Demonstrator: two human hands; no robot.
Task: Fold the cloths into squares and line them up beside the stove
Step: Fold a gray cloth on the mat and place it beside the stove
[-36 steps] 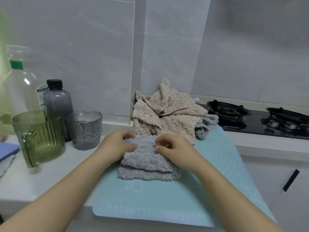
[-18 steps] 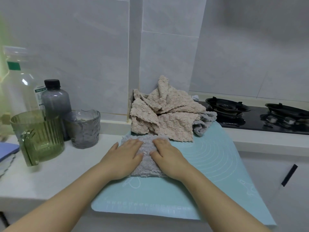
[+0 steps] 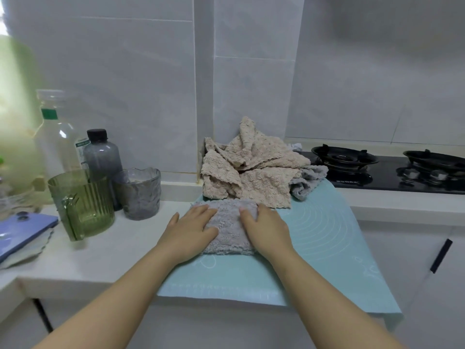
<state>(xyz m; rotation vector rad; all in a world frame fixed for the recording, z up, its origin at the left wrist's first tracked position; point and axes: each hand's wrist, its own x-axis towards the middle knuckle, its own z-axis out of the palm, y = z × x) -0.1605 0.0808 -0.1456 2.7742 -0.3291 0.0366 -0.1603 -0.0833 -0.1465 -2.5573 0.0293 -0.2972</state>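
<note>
Left hand (image 3: 191, 230) and right hand (image 3: 264, 230) press flat fingers (image 3: 203, 212) on the grey cloth (image 3: 227, 229), mat (image 3: 327, 235) open rightward.

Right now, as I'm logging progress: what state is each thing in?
Mat, spread out, front edge overhanging.
Grey cloth, folded, lying flat on the mat.
Left hand, flat, pressing the cloth.
Right hand, flat, pressing the cloth.
Beige cloths, unfolded, heaped at the wall.
Second grey cloth, crumpled beside the heap.
Stove, unlit.
Dark bottle, upright, capped.
</note>
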